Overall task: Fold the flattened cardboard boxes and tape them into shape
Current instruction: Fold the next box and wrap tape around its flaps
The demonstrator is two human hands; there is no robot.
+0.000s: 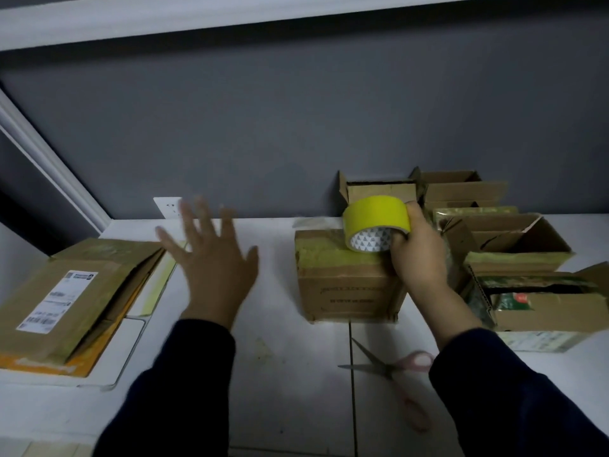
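Head view: the taped-up box (346,278) sat closed on the white tiled surface (280,374), a little right of middle, with yellow-green tape across its top and printed lettering on its front face. The roll of yellow tape (375,219) was at the box's top rear edge, seemingly touching it. The right hand (421,255) grasped the roll, thumb over the outer rim and fingers hooked into the patterned core.

The left hand (211,258) held nothing. Its fingers were spread wide and blurred, and it was above the surface between the box and the stack of flattened boxes (66,301). That stack lay at the far left, the top piece bearing a white shipping label (56,301), on a white sheet (125,341).

Scissors (385,369) with pink handles lay open on the surface just in front of the box, partly under the right sleeve (514,397). To the right of the box stood several open boxes (520,239), flaps up, crowded together, the nearest one (547,311) showing green and red packaging inside. More open boxes (461,189) stood behind, against the grey wall (263,127). A white wall socket (167,206) sat low on the wall, behind the left hand.
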